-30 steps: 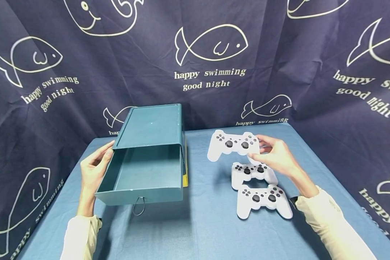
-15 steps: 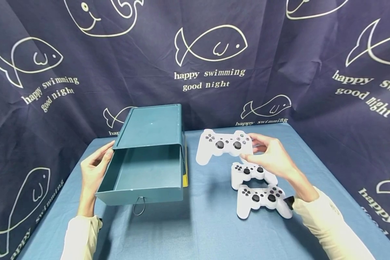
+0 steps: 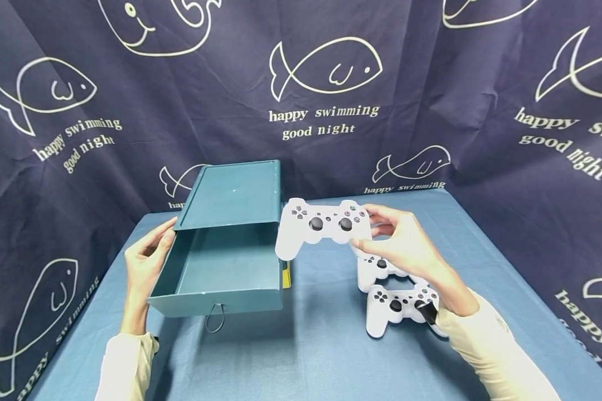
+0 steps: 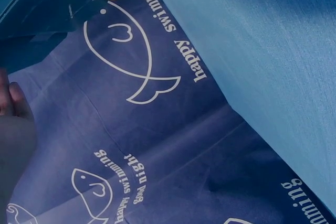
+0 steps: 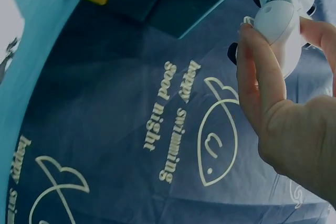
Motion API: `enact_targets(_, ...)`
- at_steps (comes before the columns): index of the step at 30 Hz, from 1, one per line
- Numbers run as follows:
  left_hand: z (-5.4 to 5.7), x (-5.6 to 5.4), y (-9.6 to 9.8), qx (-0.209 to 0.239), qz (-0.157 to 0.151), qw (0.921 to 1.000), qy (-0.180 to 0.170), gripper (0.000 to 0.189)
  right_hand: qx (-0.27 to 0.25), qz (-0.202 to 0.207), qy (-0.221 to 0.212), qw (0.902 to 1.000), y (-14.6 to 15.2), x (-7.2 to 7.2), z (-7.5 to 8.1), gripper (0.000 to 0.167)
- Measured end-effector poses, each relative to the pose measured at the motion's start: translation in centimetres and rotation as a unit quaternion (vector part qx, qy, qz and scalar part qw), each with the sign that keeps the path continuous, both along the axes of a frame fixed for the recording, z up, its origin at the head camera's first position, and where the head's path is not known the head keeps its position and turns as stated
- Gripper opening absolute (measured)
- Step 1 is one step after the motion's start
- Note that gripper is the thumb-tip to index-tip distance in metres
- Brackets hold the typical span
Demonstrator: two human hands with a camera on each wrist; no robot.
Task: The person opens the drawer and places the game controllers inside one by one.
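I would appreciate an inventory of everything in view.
Held controller: 1, white, in right hand
Other controllers: 2, white, on tablecloth
Box: 1, teal, left of controllers
Drawer: 1, teal, open in box
Ring: 1, grey, on drawer front
Yellow part: count unclear, yellow, low beside box
Backdrop: 1, navy, white-printed, behind
Tablecloth: 1, blue, under box
Left hand: 1, bare, at box's left side
Right hand: 1, bare, holding controller
Sleeves: 2, cream, on forearms
Dark pieces: 2, black, at wrists

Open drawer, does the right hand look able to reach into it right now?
Probably yes. Nothing visible covers the drawer's open front part, and the left hand is at the opposite side, off that path. The right hand, though, is holding a white controller.
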State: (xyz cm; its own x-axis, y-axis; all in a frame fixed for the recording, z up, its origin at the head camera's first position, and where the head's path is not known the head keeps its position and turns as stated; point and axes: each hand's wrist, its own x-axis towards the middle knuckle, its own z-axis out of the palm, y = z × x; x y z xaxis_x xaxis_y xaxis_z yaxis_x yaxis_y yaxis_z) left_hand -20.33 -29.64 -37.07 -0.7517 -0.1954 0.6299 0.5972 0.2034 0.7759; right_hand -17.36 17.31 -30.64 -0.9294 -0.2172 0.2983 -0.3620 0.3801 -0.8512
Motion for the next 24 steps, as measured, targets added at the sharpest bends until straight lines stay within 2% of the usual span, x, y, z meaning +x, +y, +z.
enact_targets(9, -0.2, -0.1, -0.1, 0.004, -0.007, 1.0000, 0.003, 0.032, -0.035, 0.027, 0.004, 0.9990, -2.6, -0.1, 0.6, 0.059)
enact_targets(15, -0.1, -0.2, 0.1, -0.008, -0.001, 1.0000, -0.001, 0.032, -0.032, 0.041, 0.008, 0.9986, -4.0, 0.0, 0.8, 0.057)
enact_targets(24, -0.3, -0.3, 0.0, 0.013, -0.017, 0.9997, 0.015, 0.031, -0.034, 0.065, 0.015, 0.9972, -5.8, 0.1, 1.1, 0.056)
